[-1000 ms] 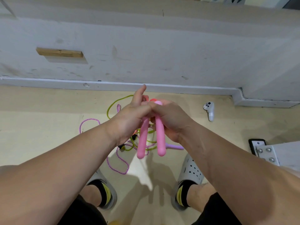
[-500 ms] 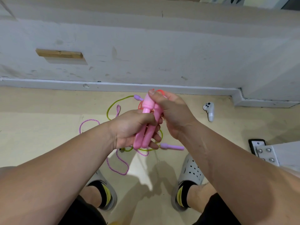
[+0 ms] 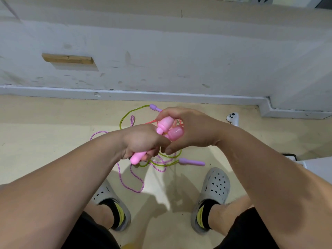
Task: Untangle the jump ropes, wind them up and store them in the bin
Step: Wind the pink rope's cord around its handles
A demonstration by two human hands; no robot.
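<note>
Tilted further, pink handles (image 3: 164, 125) run lower-left to upper-right; left hand (image 3: 142, 141) clamps their bottoms, right hand (image 3: 192, 130) curls round their tops.

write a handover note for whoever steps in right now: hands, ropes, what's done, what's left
Left hand: grips the lower ends of the pink jump rope, both handles side by side.
Right hand: curled over the handles' tops and the bunched cord.
Green jump rope and purple braided jump rope: lying crossed over each other on the floor in front of the feet.
Done: pink rope is lifted free of the pile and its handles are paired. How much of it is wound is hidden by the hands.
Left: finish winding it, separate and wind the other two, then store all three. The bin is not in view.
</note>
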